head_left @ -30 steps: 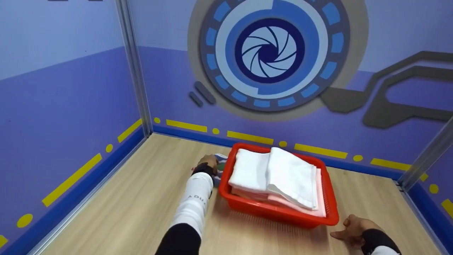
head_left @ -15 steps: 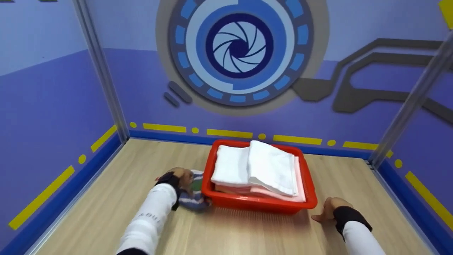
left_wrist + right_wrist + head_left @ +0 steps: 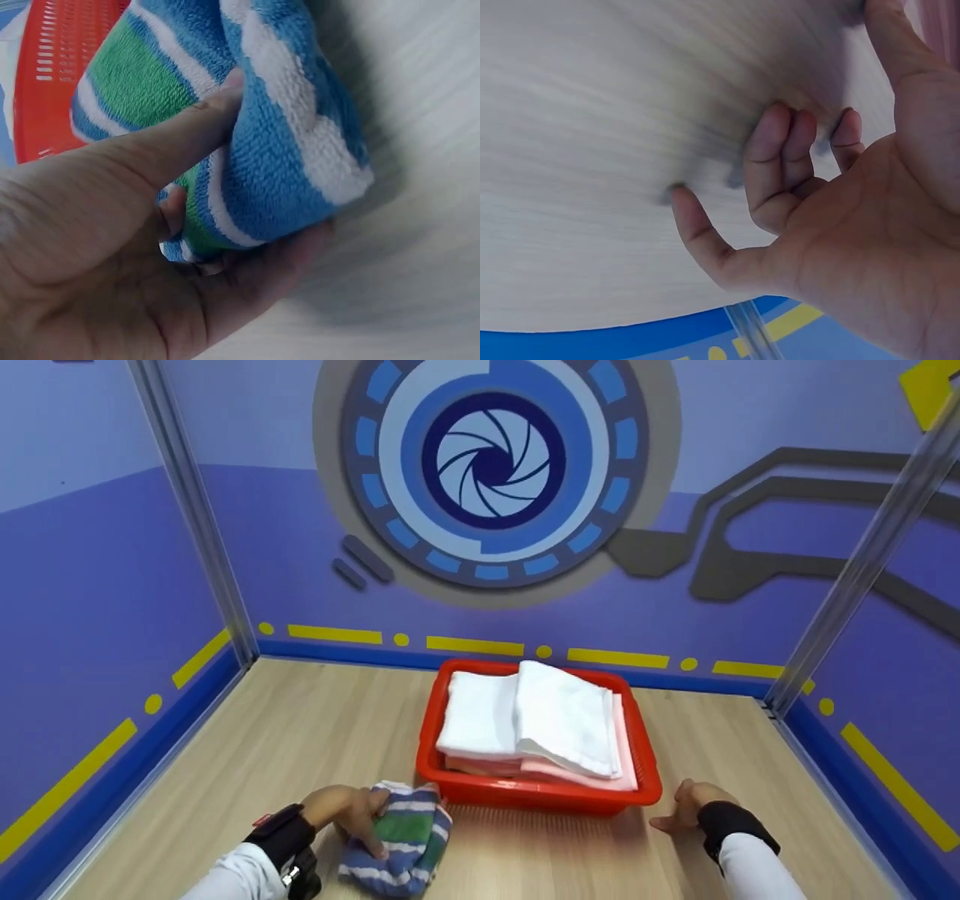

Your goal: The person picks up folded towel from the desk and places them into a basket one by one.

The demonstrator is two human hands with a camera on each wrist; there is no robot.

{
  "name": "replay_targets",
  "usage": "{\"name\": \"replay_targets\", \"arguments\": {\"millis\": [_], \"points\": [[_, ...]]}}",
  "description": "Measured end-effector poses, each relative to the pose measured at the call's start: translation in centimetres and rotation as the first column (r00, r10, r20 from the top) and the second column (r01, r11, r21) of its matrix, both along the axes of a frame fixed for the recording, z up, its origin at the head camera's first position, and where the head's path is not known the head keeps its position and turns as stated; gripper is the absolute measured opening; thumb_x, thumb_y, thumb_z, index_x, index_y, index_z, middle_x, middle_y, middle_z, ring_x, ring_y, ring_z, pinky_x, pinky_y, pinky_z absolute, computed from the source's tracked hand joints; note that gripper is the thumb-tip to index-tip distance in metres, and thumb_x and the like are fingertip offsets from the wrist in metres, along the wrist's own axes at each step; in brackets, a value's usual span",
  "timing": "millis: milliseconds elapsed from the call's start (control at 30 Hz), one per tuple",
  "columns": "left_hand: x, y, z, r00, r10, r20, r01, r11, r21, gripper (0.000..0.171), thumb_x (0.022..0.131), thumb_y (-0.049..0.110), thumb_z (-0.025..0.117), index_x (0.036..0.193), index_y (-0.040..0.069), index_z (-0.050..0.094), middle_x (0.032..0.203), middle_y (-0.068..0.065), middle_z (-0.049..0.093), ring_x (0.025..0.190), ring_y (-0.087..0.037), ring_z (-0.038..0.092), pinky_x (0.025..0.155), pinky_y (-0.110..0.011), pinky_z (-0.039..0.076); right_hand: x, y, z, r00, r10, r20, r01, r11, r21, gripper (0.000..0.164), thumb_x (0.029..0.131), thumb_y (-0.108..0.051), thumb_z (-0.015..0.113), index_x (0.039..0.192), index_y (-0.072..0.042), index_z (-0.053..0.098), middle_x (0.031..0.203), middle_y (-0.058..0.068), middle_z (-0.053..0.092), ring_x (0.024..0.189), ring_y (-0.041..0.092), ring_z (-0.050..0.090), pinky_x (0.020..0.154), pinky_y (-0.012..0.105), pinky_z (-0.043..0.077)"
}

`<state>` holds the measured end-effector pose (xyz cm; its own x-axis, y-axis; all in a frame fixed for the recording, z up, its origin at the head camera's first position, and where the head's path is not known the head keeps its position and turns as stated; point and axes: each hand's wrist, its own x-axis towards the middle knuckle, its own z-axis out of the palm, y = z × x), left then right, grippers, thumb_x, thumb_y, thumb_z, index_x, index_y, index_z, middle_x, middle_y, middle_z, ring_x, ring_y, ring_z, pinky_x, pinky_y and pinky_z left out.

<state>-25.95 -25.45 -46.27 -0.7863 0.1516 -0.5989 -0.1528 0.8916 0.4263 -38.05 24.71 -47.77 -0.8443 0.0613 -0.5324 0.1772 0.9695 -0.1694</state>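
My left hand (image 3: 351, 814) grips a folded striped towel (image 3: 409, 832) in blue, white and green, at the front left of the red basket. In the left wrist view the thumb presses on the top of the towel (image 3: 285, 165) and the other fingers lie beneath it. The red plastic basket (image 3: 525, 795) bears folded white towels (image 3: 566, 720) over pink towels (image 3: 628, 750). Right of the basket, my right hand (image 3: 690, 806) touches the table with its fingertips. In the right wrist view its fingers (image 3: 769, 150) are loosely bent and hold nothing.
The wood-grain table (image 3: 315, 727) runs back to a purple printed wall (image 3: 255, 547) with a blue bottom edge. Metal corner posts (image 3: 199, 525) stand at the back left and back right. The basket sits near the back wall.
My left hand has drawn the striped towel from beside the basket's left side toward the front. The right hand stays by the basket's right corner. The head view has turned right.
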Motion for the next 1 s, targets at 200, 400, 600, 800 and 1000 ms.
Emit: {"name": "replay_targets", "arguments": {"millis": [200, 400, 600, 800, 1000], "points": [[0.7, 1.4, -1.8, 0.993, -0.111, -0.042, 0.109, 0.993, -0.048, 0.055, 0.081, 0.034, 0.088, 0.106, 0.014, 0.043, 0.112, -0.012, 0.046, 0.108, -0.028, 0.053, 0.092, -0.046, 0.057, 1.5, -1.1, 2.0, 1.000, -0.005, 0.007, 0.005, 1.000, -0.007, 0.073, 0.086, -0.048, 0.080, 0.122, 0.008, 0.051, 0.116, 0.029, 0.060, 0.098, 0.033, 0.053, 0.098, 0.045, 0.054], [0.2, 4.1, -4.2, 0.975, -0.206, -0.078, 0.197, 0.974, -0.108, 0.065, 0.076, 0.058, 0.085, 0.110, 0.021, 0.044, 0.111, -0.006, 0.052, 0.107, -0.021, 0.055, 0.098, -0.043, 0.049, 1.7, -1.4, 2.0, 0.998, 0.051, -0.034, -0.051, 0.998, 0.028, 0.064, 0.083, -0.050, 0.081, 0.108, 0.006, 0.062, 0.086, 0.013, 0.054, 0.085, 0.026, 0.051, 0.078, 0.033, 0.046], [1.3, 9.4, -1.7, 0.966, -0.222, -0.135, 0.203, 0.969, -0.139, 0.063, 0.080, 0.043, 0.086, 0.121, 0.014, 0.048, 0.122, -0.010, 0.064, 0.121, -0.025, 0.060, 0.104, -0.038, 0.049, 2.6, -1.4, 1.1, 0.982, 0.156, -0.109, -0.148, 0.986, 0.078, 0.050, 0.086, -0.045, 0.080, 0.090, 0.004, 0.068, 0.073, 0.007, 0.045, 0.073, 0.022, 0.046, 0.069, 0.031, 0.038], [0.2, 14.1, -1.4, 0.962, -0.235, -0.142, 0.215, 0.966, -0.146, 0.096, 0.083, 0.051, 0.080, 0.156, 0.010, 0.033, 0.158, -0.014, 0.045, 0.147, -0.028, 0.043, 0.119, -0.040, 0.038, 2.5, -0.5, -0.3, 0.991, 0.072, -0.111, -0.072, 0.997, 0.006, 0.064, 0.091, -0.046, 0.074, 0.105, 0.014, 0.057, 0.085, 0.018, 0.055, 0.081, 0.029, 0.052, 0.076, 0.037, 0.048], [-0.2, 17.4, -1.4, 0.954, -0.253, -0.158, 0.225, 0.958, -0.178, 0.102, 0.083, 0.062, 0.076, 0.159, 0.011, 0.031, 0.158, -0.017, 0.045, 0.144, -0.032, 0.046, 0.118, -0.044, 0.040, 4.6, -1.7, -1.2, 0.978, 0.073, -0.197, -0.110, 0.977, -0.181, 0.026, 0.095, -0.018, 0.068, 0.076, -0.002, 0.063, 0.059, 0.002, 0.052, 0.054, 0.016, 0.054, 0.050, 0.027, 0.045]]}}
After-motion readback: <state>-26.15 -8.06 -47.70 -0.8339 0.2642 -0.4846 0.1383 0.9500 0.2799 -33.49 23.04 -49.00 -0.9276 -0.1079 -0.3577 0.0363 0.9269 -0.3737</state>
